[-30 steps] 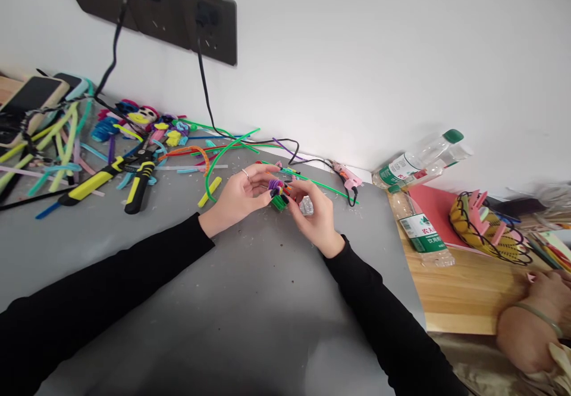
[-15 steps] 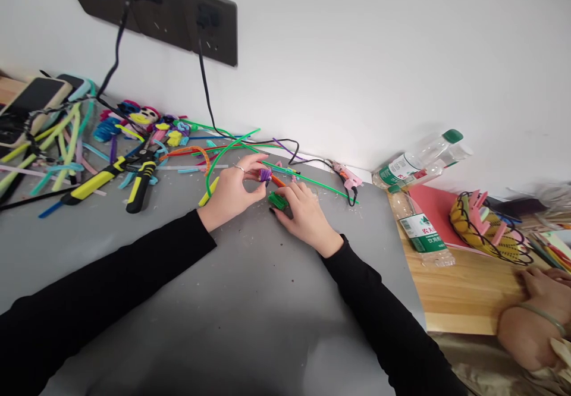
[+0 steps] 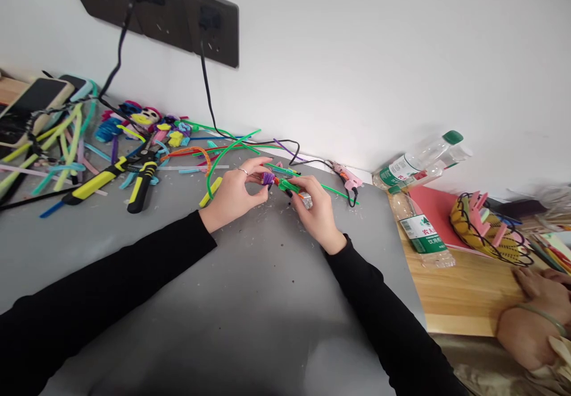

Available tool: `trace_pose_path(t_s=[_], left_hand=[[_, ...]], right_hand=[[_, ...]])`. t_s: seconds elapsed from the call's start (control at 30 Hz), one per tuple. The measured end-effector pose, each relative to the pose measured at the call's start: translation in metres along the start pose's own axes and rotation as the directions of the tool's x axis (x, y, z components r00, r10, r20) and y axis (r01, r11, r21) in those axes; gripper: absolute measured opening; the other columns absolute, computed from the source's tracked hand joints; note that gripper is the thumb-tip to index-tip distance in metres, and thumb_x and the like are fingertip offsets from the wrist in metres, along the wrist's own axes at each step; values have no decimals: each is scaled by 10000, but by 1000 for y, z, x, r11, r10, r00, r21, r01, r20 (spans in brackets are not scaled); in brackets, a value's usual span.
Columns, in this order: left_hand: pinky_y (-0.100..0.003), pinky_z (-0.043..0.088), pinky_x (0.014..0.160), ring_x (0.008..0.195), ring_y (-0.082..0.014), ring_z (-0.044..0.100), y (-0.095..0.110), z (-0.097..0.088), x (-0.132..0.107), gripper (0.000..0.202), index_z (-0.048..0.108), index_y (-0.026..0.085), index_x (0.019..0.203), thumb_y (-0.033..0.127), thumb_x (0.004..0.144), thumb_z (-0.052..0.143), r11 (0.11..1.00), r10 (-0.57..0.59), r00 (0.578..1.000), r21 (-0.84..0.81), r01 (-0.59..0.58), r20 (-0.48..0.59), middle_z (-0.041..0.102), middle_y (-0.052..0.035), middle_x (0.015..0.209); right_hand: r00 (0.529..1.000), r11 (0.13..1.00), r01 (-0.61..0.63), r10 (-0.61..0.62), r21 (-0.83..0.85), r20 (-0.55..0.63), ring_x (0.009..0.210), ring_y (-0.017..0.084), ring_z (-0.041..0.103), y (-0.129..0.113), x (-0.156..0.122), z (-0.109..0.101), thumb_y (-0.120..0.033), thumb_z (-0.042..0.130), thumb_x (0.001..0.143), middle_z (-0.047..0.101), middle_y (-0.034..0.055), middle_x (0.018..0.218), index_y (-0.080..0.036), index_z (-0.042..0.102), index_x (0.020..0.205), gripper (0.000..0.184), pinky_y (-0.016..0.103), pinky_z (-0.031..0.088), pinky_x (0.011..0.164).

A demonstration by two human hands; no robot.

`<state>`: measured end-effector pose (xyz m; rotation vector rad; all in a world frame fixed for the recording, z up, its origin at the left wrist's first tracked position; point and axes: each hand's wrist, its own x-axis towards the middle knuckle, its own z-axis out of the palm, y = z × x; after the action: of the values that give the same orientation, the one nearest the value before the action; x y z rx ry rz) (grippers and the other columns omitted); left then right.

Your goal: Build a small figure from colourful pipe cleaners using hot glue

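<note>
My left hand point(image 3: 235, 194) pinches a small purple piece of coiled pipe cleaner point(image 3: 268, 178) between thumb and fingers. In my right hand point(image 3: 317, 213) is a green bundle of pipe cleaner point(image 3: 289, 186), gripped between thumb and fingertips. A short orange-red bit point(image 3: 276, 181) shows between the two pieces, which lie almost end to end just above the grey table. Whether they are joined I cannot tell. Behind my left hand curves a long green pipe cleaner point(image 3: 218, 157), and a yellow stick point(image 3: 210, 192) lies beside that hand.
Yellow-black pliers point(image 3: 141, 185), phones point(image 3: 38, 107) and many pipe cleaners lie to the left. A pink glue gun point(image 3: 348, 176) rests by the wall, its cord crossing behind my hands. Plastic bottles point(image 3: 422, 229) and a yellow basket point(image 3: 486, 232) are at right, near another person's hand point(image 3: 535, 295).
My right hand has lifted the green bundle and turned it toward the purple piece, closing the gap. My left hand has stayed nearly in place.
</note>
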<state>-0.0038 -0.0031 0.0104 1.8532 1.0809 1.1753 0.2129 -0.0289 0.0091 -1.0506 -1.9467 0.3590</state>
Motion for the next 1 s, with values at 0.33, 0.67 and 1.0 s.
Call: trace_pose_path(t_s=[0.33,0.67,1.0], left_hand=[[-349,604,953,964,-219,769,2,3,-3,550,600,190,1333,195,786,650,999,27,998,-45,-25,54,780,-76,1183],[-316,608,934,949,-192,783,1,3,-5,547,571,200,1357,178,811,595,993,97,994,68,-101,58,786,-51,1187],[-316,609,934,971,-201,787,2,4,-5,524,573,190,1356,185,832,591,988,131,990,81,-135,53,786,-67,1171]], right_hand=[[1000,1000,-8,8,14,13,879,175,679,2,-2,2,-211,539,1007,722,61,1017,-222,628,1122,145,348,579,840],[1000,1000,12,-12,5,4,851,165,675,2,-2,2,-214,543,1025,727,61,991,-219,647,1094,125,315,577,777],[1000,1000,27,-27,11,0,874,180,689,1,-1,2,-230,545,1029,738,63,1006,-231,654,1073,118,335,584,771]])
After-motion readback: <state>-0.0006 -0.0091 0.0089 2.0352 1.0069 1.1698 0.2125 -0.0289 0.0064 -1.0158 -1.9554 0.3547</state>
